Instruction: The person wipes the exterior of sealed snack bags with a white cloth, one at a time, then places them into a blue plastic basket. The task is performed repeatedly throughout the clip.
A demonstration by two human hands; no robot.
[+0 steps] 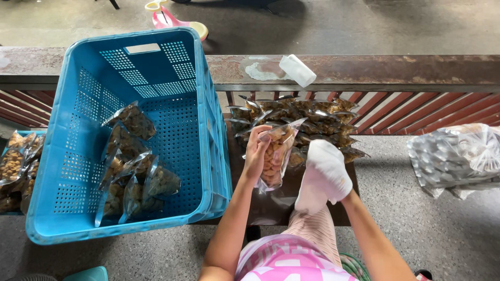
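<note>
Snack bag (274, 156) held upright by left hand (256, 151), right hand (328, 169) cloth-wrapped alongside.

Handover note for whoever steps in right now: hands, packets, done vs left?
Left hand: fingers hold a clear snack packet upright by its edge.
Right hand: wrapped in a white cloth, against the packet's side.
Done: several packets lie in the blue crate.
Left: a pile of packets behind the hands on the small table.

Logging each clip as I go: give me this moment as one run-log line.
left hand: holds clear snack pouch upright | right hand: wrapped in white cloth, against pouch | blue crate: several filled pouches | pouch pile: behind hands
</note>
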